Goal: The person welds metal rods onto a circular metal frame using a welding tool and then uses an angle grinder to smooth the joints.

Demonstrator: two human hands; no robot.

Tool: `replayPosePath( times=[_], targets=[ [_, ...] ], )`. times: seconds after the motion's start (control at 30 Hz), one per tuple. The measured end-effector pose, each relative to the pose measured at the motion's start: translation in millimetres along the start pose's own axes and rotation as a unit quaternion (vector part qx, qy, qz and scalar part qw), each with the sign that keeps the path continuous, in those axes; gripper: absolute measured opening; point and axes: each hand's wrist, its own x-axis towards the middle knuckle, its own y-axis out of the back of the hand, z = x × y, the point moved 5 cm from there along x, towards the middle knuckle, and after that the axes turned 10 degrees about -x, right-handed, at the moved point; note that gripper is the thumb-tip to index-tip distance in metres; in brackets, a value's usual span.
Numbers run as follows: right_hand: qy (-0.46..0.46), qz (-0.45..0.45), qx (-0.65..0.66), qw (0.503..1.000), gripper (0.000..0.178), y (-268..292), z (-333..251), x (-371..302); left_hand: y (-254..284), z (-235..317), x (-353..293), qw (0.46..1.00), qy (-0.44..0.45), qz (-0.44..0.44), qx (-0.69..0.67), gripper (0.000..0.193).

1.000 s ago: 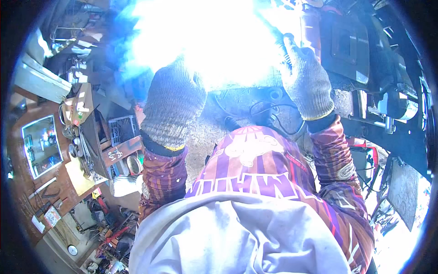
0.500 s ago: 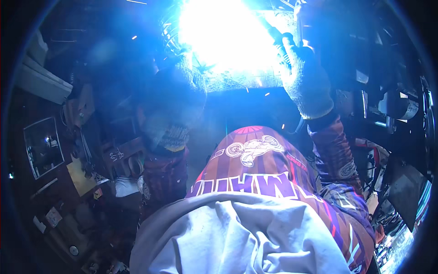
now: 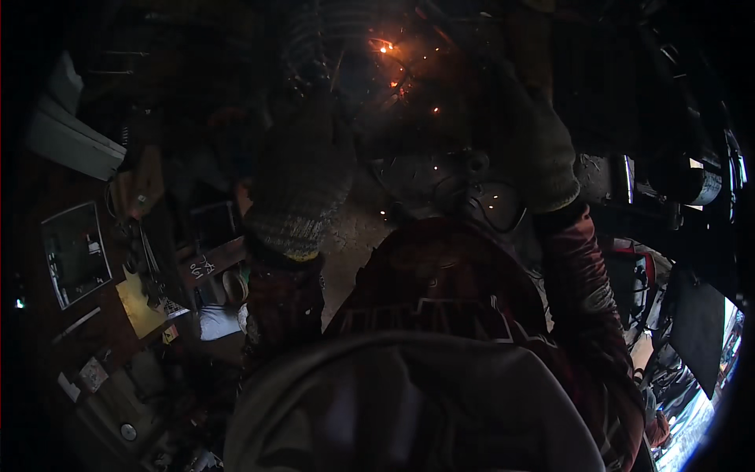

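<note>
My left hand (image 3: 303,169), in a pale knitted glove, reaches up beside a curved row of metal coils (image 3: 311,55). Its fingers fade into the dark, so their grip cannot be made out. To the right, my right hand (image 3: 543,149), gloved too, stays by the work. A welding torch showed in its fingers half a second ago; the torch is now lost in shadow. Between the hands, small orange glowing spots (image 3: 384,48) mark hot metal on a dark workpiece whose outline is hard to see. Several sparks (image 3: 436,110) scatter below them.
A dark cable (image 3: 503,228) loops on the ground below the work. At left are a framed glass pane (image 3: 77,253), a yellow sheet (image 3: 141,303) and a white bag (image 3: 222,322). A dark panel (image 3: 696,334) stands at right, and a pale beam (image 3: 75,138) juts in at upper left.
The blinding blue-white arc has gone out, leaving orange glowing spots and falling sparks. The whole scene has darkened. Both hands stay in nearly the same places.
</note>
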Motion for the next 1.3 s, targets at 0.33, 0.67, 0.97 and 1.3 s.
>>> replayPosePath(
  times=[0.33,0.67,0.97,1.3],
  targets=[
    [0.001,-0.001,-0.061,0.998,0.059,-6,-3,3,5,8,-5,0.992,-0.063,0.063,0.091,0.033],
    [0.258,0.221,-0.221,0.914,0.054,-29,26,-21,0,-5,-9,1.0,0.018,-0.001,0.001,0.033],
    [0.134,0.11,-0.107,0.979,0.056,-15,0,-4,-11,-3,-20,0.992,-0.083,-0.005,0.099,0.022],
    [0.025,0.087,-0.021,0.996,0.055,21,0,5,-12,-5,-7,0.999,0.011,-0.047,0.005,0.02]
  ],
)
